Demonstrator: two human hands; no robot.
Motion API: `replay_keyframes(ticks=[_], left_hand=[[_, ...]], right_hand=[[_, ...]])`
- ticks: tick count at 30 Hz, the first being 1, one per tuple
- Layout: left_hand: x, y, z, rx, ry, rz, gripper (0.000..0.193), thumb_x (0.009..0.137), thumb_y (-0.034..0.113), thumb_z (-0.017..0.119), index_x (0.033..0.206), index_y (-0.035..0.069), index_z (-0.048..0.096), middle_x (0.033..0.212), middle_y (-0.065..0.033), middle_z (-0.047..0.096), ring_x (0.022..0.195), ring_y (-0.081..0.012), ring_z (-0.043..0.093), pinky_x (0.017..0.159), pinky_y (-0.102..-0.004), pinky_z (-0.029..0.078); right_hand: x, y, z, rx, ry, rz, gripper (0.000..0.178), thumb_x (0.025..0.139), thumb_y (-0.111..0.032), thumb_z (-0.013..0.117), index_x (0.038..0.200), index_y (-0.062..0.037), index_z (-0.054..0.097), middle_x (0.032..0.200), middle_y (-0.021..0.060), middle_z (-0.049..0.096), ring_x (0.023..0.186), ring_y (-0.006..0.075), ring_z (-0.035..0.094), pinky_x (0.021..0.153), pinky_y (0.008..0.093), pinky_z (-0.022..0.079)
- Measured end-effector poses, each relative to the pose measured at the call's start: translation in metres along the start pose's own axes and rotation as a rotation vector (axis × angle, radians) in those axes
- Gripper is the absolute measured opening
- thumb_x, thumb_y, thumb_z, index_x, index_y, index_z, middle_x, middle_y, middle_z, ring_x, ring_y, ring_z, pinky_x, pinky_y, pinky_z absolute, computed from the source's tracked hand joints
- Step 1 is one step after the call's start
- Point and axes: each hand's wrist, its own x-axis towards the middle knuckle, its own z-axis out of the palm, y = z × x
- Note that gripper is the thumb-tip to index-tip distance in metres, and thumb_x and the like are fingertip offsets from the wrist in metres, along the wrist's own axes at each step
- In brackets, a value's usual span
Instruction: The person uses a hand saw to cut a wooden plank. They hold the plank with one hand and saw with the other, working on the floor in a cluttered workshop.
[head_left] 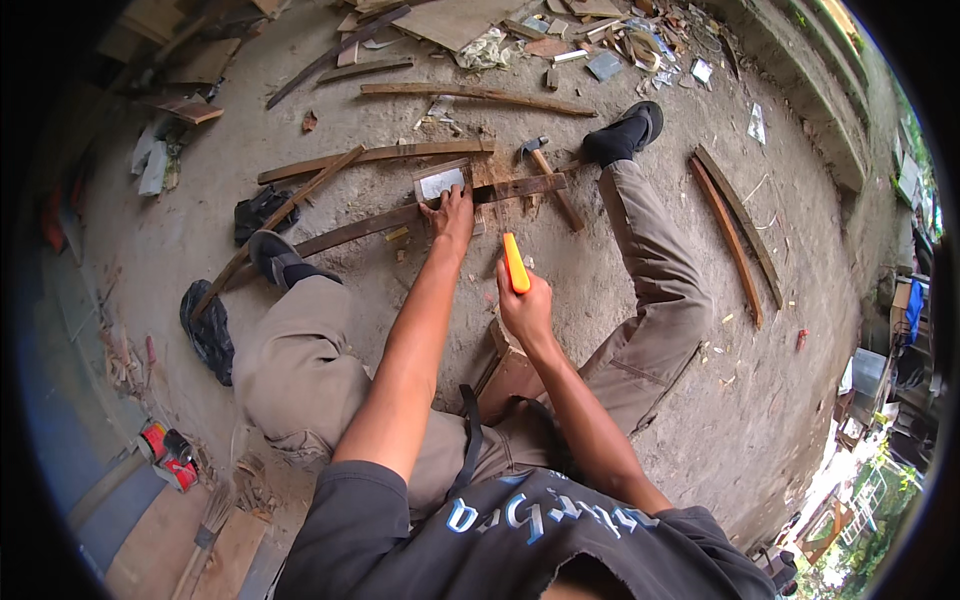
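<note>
My left hand point(453, 213) is closed over a dark wooden plank point(528, 187) on the ground, thumb on its near side. Beside those fingers is a small wooden piece with a white face point(438, 183). Wrapped in my right hand point(528, 312) is the yellow-orange handle of a saw point(515, 262); its blade, seen nearly edge-on, barely shows. Sawdust point(492, 165) is scattered around the plank. A hammer point(560, 192) with a wooden handle lies just right of the plank, its head pointing away from me.
My sandalled feet point(268, 255) rest on either side of the plank. More wooden strips point(478, 94) lie ahead, and two others point(735, 235) at the right. Scrap and rubbish point(640, 50) cover the far ground. A black plastic bag point(205, 330) sits at the left, a wooden block point(505, 375) between my legs.
</note>
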Motion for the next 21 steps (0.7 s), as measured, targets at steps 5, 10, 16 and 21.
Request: replay_keyframes(ticks=[5, 10, 16, 21], left_hand=[[0.008, -0.024, 0.01, 0.012, 0.004, -0.013, 0.043, 0.093, 0.029, 0.059, 0.132, 0.015, 0.051, 0.124, -0.0088, 0.052, 0.124, -0.0306, 0.049, 0.099, -0.0755, 0.033], [0.004, -0.02, 0.01, -0.011, 0.019, -0.007, 0.041, 0.092, 0.028, 0.061, 0.131, 0.017, 0.052, 0.122, -0.0078, 0.052, 0.122, -0.0295, 0.05, 0.098, -0.0752, 0.034], [0.009, -0.018, 0.009, 0.022, 0.029, 0.014, 0.035, 0.094, 0.028, 0.057, 0.126, 0.016, 0.055, 0.12, -0.0082, 0.053, 0.121, -0.0295, 0.051, 0.098, -0.0739, 0.035], [0.004, -0.013, 0.002, -0.015, -0.026, -0.006, 0.041, 0.093, 0.033, 0.058, 0.13, 0.016, 0.054, 0.123, -0.0088, 0.051, 0.124, -0.0294, 0.049, 0.098, -0.0751, 0.034]], right_hand=[[-0.068, 0.017, -0.006, -0.013, -0.084, -0.123, 0.023, 0.088, -0.018, 0.067, 0.079, 0.0011, 0.06, 0.061, 0.022, 0.056, 0.053, 0.0378, 0.061, 0.051, 0.0411, 0.046], [-0.107, 0.0, -0.041, 0.019, -0.061, 0.011, 0.026, 0.091, -0.018, 0.068, 0.077, 0.002, 0.061, 0.057, 0.0106, 0.053, 0.05, 0.0142, 0.047, 0.05, 0.034, 0.041], [-0.003, 0.004, 0.009, 0.001, -0.006, -0.054, 0.035, 0.092, -0.024, 0.066, 0.072, 0.0036, 0.057, 0.052, 0.0096, 0.048, 0.049, 0.0105, 0.043, 0.048, 0.0343, 0.04], [-0.082, 0.008, -0.019, 0.029, -0.04, -0.057, 0.03, 0.092, -0.019, 0.066, 0.073, 0.002, 0.058, 0.054, 0.0082, 0.049, 0.049, 0.0119, 0.046, 0.049, 0.0328, 0.041]])
